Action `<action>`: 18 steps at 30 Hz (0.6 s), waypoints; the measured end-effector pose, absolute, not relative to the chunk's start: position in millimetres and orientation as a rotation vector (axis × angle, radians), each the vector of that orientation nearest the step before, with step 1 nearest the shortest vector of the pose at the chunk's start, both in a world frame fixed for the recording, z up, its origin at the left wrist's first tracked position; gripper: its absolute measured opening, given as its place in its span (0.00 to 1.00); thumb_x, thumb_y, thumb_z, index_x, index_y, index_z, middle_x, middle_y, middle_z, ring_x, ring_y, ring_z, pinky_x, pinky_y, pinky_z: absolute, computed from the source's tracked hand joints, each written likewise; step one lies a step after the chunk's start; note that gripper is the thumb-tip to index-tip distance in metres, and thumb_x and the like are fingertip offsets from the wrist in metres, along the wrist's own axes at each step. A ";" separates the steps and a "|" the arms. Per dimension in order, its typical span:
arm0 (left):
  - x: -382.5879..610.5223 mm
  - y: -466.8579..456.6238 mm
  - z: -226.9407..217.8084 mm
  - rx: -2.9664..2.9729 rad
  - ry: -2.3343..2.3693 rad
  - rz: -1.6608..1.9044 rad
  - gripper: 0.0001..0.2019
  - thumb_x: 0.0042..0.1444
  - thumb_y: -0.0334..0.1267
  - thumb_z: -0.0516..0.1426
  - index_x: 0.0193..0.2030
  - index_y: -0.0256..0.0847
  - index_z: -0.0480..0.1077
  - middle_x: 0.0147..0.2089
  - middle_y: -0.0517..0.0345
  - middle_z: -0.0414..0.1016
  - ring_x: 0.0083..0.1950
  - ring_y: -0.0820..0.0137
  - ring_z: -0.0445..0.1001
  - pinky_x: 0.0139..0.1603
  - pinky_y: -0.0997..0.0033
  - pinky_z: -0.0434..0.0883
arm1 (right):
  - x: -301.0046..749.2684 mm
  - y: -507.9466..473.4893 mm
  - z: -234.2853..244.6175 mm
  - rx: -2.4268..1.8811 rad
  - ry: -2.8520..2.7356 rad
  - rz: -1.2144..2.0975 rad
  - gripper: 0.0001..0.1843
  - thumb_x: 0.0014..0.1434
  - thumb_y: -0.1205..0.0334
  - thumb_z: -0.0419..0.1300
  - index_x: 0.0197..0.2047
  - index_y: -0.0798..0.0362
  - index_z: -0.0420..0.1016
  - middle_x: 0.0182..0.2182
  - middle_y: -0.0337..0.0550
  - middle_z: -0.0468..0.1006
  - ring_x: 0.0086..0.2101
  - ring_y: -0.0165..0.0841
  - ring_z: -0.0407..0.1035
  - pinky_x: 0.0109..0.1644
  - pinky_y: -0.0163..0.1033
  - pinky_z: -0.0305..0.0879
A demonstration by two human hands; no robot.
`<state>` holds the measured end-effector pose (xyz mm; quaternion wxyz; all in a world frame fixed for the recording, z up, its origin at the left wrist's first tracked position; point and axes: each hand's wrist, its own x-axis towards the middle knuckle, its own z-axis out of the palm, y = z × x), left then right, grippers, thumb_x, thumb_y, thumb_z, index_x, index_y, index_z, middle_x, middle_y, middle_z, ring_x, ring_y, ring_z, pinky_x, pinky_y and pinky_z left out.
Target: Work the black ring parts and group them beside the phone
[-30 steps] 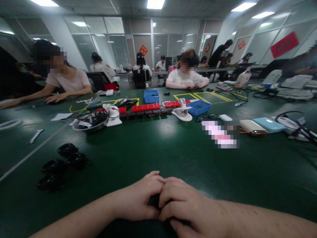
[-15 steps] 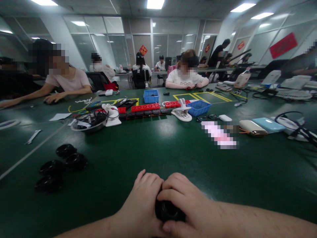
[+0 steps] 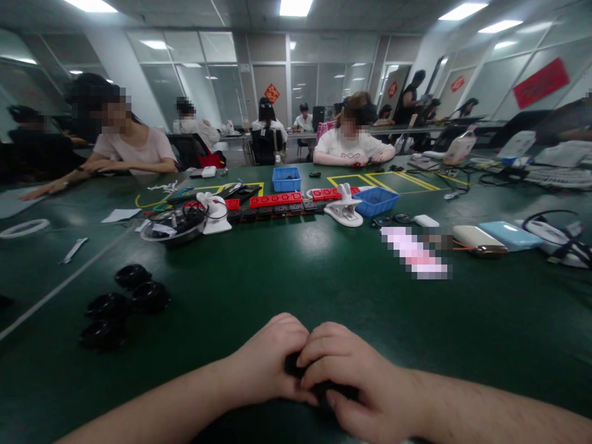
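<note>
1. Black part (image 3: 293, 365): mostly hidden, low centre, over the green table (image 3: 222, 290).
2. Left hand (image 3: 272, 354): grasping its left side.
3. Right hand (image 3: 358, 376): clasping its right.
4. 4 black rings (image 3: 108, 306): grouped leftward.

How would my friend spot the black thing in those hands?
Find the green table, then the left hand and right hand at its near side. The black piece peeks out between them. Unlike the four black pieces lying at left, it's held.
</note>
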<state>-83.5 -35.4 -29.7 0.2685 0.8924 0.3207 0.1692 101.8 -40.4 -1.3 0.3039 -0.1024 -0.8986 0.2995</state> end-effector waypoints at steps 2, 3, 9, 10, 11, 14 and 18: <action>-85.0 -33.6 -28.4 2.402 0.805 0.467 0.16 0.48 0.51 0.60 0.26 0.40 0.65 0.30 0.64 0.67 0.37 0.70 0.68 0.43 0.70 0.60 | 101.8 -40.4 -0.3 -0.243 -2.406 0.780 0.14 0.47 0.72 0.47 0.35 0.56 0.70 0.36 0.45 0.75 0.41 0.30 0.67 0.50 0.41 0.59; -85.5 -33.5 -27.1 2.402 0.783 0.459 0.15 0.49 0.51 0.59 0.26 0.40 0.66 0.32 0.63 0.68 0.39 0.70 0.68 0.44 0.69 0.60 | 101.7 -40.7 -0.1 -0.238 -2.419 0.774 0.14 0.47 0.72 0.47 0.35 0.56 0.70 0.36 0.44 0.75 0.41 0.30 0.67 0.51 0.42 0.58; -86.5 -37.1 -19.8 2.411 0.783 0.405 0.19 0.45 0.56 0.60 0.32 0.42 0.69 0.36 0.61 0.68 0.41 0.67 0.67 0.46 0.67 0.60 | 101.5 -42.0 -0.5 -0.220 -2.441 0.776 0.14 0.48 0.70 0.48 0.36 0.55 0.70 0.38 0.44 0.75 0.43 0.31 0.66 0.51 0.42 0.58; -85.9 -38.3 -20.0 2.407 0.799 0.402 0.21 0.42 0.57 0.61 0.34 0.42 0.68 0.37 0.60 0.68 0.41 0.66 0.67 0.46 0.66 0.60 | 101.8 -42.2 -0.4 -0.220 -2.437 0.781 0.14 0.49 0.70 0.48 0.39 0.56 0.69 0.39 0.45 0.74 0.44 0.31 0.65 0.51 0.42 0.58; -84.8 -39.8 -20.6 2.401 0.823 0.399 0.24 0.40 0.58 0.62 0.36 0.42 0.68 0.37 0.59 0.68 0.41 0.65 0.66 0.47 0.65 0.61 | 102.1 -42.6 -0.3 -0.221 -2.432 0.782 0.15 0.50 0.68 0.49 0.42 0.56 0.68 0.41 0.46 0.73 0.45 0.32 0.65 0.52 0.43 0.57; -79.8 -46.3 -25.3 2.396 0.921 0.397 0.31 0.35 0.60 0.62 0.42 0.42 0.66 0.41 0.56 0.68 0.43 0.61 0.66 0.51 0.58 0.60 | 102.9 -44.4 -0.4 -0.248 -2.428 0.760 0.19 0.54 0.62 0.52 0.49 0.57 0.63 0.45 0.49 0.70 0.48 0.34 0.62 0.53 0.44 0.56; -73.7 -54.8 -32.2 2.385 1.046 0.418 0.28 0.36 0.55 0.64 0.41 0.41 0.65 0.40 0.56 0.67 0.43 0.61 0.66 0.56 0.53 0.55 | 102.7 -47.5 -4.0 -0.375 -2.448 0.723 0.16 0.55 0.57 0.54 0.45 0.56 0.66 0.41 0.48 0.70 0.43 0.35 0.61 0.48 0.44 0.59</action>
